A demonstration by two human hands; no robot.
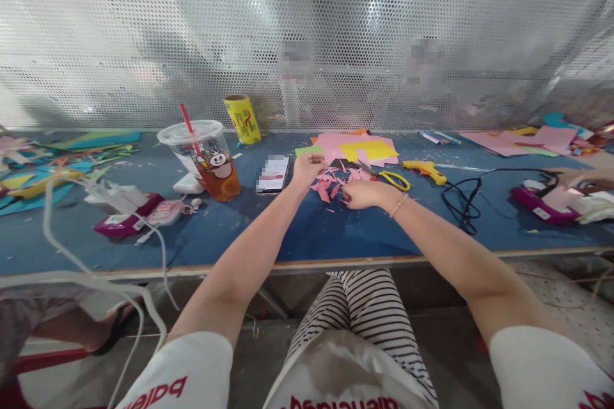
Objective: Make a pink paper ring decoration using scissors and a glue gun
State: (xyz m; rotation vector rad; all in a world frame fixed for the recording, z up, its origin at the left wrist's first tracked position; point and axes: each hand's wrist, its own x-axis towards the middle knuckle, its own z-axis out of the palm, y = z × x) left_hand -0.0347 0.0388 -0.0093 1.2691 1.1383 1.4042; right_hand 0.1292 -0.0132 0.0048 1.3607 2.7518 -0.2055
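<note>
My left hand [308, 167] rests at the left edge of a pile of pink paper scraps [326, 188], its fingers stretched toward the right, with a light green paper piece [307, 151] just behind it. On the right side of the scraps lies my right hand [363, 194], fingers curled in; what they hold, if anything, is hidden. Behind both hands are pink paper sheets [330, 144] and a yellow paper sheet [370, 151]. Yellow-handled scissors [394, 179] lie just beyond my right hand, their blades partly over the paper.
A phone [272, 174], a drink cup with a red straw [218, 169] and a yellow roll [242, 120] stand left. To the right are a yellow glue gun [425, 170], its black cord, markers [439, 137] and a purple power strip [544, 206]. Another power strip [127, 220] with white cables sits left.
</note>
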